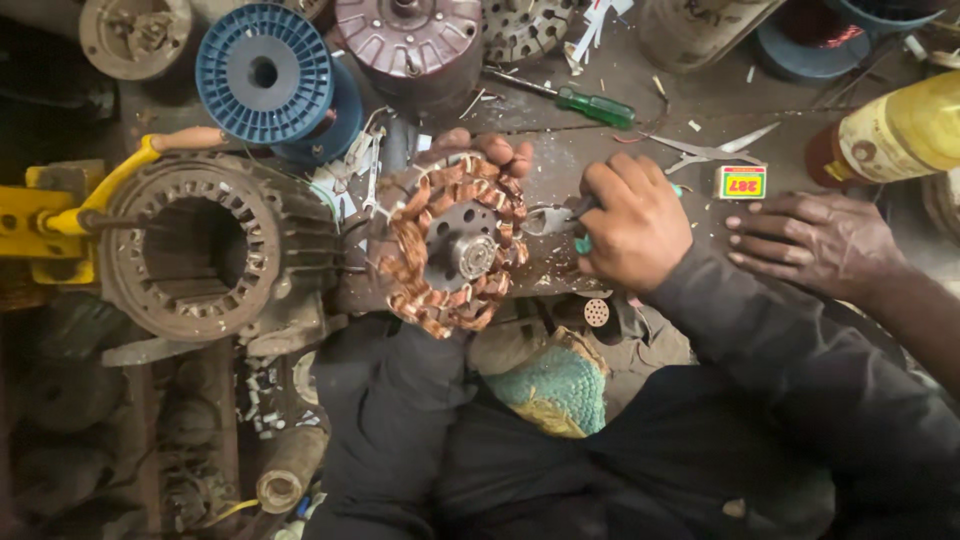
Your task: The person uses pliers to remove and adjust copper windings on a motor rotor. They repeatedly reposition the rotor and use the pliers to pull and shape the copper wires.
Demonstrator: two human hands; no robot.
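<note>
Left hand: the left hand [490, 150] is mostly hidden behind the stator [455, 245]; only fingertips show, curled over its top rim, gripping it.
Right hand: the right hand [632, 222] is clenched round the teal handles of the pliers [552, 218], knuckles up.
Pliers: metal nose points away from the right fist, tip touching the stator's copper coils on the side facing that hand.
Stator: a ring of copper windings round a grey hub, tilted up on edge between the two hands, under the left fingertips.
Other person: another hand [815, 240] lies flat, fingers spread, just beyond the right hand's outer side; a dark sleeve crosses between them.
Matchbox: a small yellow matchbox [741, 182] sits just above that flat hand.
Scissors: scissors [715, 150] lie above the right hand, near the matchbox.
Screwdriver: a green-handled screwdriver [580, 100] lies past the left fingertips, farther up.
Motor housing: a big rusty housing [205, 245] sits beside the stator, on the far side from the right hand.
Spool: a blue spool [265, 75] stands above that housing.
</note>
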